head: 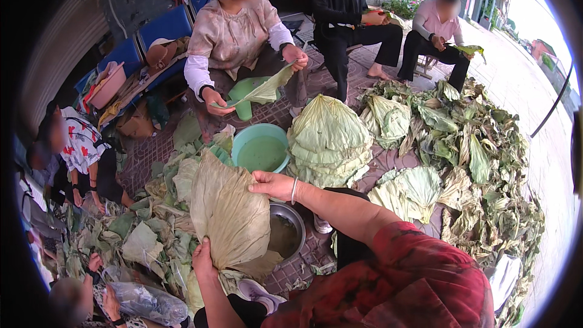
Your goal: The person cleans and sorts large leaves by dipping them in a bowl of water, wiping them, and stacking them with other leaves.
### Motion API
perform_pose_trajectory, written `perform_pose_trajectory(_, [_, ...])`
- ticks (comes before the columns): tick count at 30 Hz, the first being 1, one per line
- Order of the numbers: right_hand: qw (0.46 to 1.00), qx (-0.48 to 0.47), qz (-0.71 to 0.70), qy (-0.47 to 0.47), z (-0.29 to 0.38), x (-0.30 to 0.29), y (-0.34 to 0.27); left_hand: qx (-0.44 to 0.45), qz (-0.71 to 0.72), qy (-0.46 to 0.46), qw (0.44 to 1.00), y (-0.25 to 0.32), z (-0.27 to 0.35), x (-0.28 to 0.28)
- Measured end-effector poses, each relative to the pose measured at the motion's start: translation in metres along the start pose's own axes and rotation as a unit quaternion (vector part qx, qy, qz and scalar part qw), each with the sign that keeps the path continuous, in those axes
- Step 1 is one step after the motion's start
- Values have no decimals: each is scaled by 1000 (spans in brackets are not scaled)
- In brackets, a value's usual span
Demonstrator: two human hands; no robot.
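A large dried leaf (230, 209), pale brown-green and folded into a fan shape, is held up in front of me. Its left lower edge is pinched by my left hand (203, 257), thumb on the near side. At the leaf's upper right edge, my right hand (275, 185), with a bracelet at the wrist, grips it between thumb and fingers. Behind the leaf, partly covered by it, stands a metal basin (298, 225) with murky liquid. A green plastic basin (262, 148) of greenish water is just beyond my right hand. Right of that basin rises a stack of folded leaves (330, 136).
Loose leaves (141, 241) spread over the paving at left, and a heap of dried leaves (492, 200) lies at right. Folded leaves (410, 191) lie nearer. A co-worker (237, 36) opposite stretches a leaf; others sit around. At lower left is a plastic bag (148, 303).
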State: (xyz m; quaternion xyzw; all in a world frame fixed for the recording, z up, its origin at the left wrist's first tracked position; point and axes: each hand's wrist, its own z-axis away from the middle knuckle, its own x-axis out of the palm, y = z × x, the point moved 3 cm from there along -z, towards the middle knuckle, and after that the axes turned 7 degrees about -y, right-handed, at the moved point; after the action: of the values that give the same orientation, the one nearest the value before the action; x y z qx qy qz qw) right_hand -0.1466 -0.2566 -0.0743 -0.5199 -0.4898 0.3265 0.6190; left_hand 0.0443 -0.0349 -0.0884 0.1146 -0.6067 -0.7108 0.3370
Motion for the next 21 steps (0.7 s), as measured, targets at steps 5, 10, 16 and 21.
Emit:
perform_pose_trajectory(5, [999,3,37,-30,-2,0,-5,18,0,17,1000,5,1,-4])
perform_pose_trajectory(10, [995,-45,-93,-4,2,-7,2,14,-33,-16,999,2,3,10])
perform_pose_trajectory(16, [990,-84,-109,39,12,-1,-18,26,-99,-12,995,-3,-1,6])
perform_pose_trajectory(21, [987,-7,-131,92,8,-12,-6,39,-128,-6,991,-6,-2,7])
